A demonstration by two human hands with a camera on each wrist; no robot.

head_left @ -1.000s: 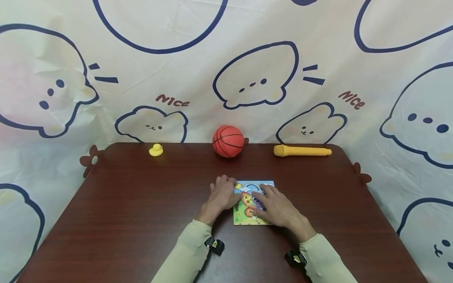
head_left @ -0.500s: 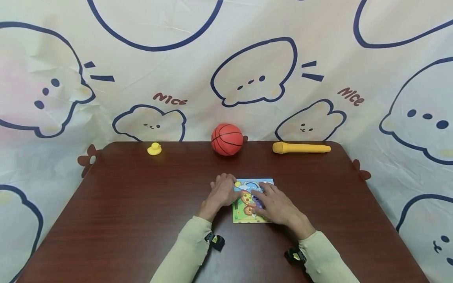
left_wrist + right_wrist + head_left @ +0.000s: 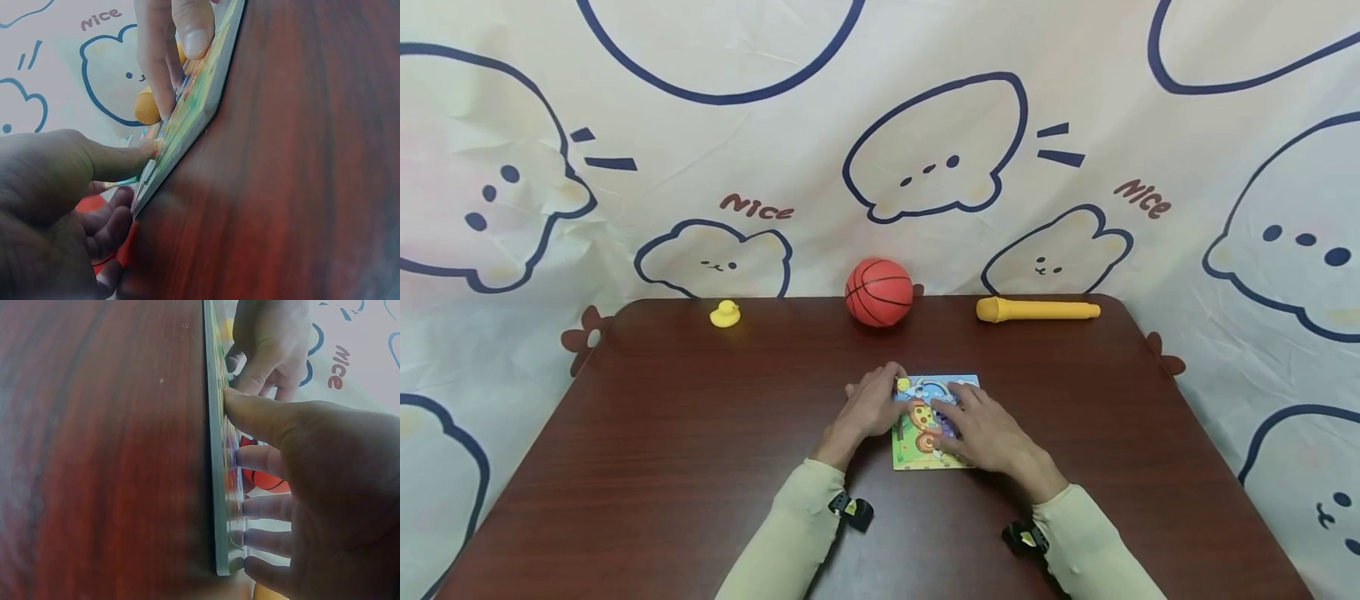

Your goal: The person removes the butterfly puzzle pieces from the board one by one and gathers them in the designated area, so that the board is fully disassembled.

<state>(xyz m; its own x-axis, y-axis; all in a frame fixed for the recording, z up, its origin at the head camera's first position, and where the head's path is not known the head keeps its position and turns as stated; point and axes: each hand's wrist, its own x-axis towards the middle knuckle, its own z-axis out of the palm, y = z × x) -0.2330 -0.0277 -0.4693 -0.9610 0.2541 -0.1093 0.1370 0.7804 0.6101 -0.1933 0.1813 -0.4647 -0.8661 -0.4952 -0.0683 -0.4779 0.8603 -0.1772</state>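
A square wooden jigsaw puzzle (image 3: 917, 457) with a bright cartoon picture lies flat on the dark table. My left hand (image 3: 871, 402) is at its upper left corner. Thumb and index finger pinch a small puzzle piece (image 3: 122, 182), whose light blue edge shows between them in the left wrist view; the other fingers curl beside the board's edge. My right hand (image 3: 996, 433) rests on the puzzle's right part with fingers spread, thumb and fingertips touching its face in the right wrist view. Part of the picture is hidden under this hand.
Along the back edge of the table (image 3: 662, 467) stand a yellow rubber duck (image 3: 725, 314), a red toy basketball (image 3: 878, 292) and a yellow toy microphone (image 3: 1037, 310). A cartoon-printed cloth (image 3: 820, 158) hangs behind and at the sides.
My left index finger has risen a little at the puzzle's upper left corner, and the piece there has tilted up. The right hand stays on the puzzle. The head view has shifted slightly.
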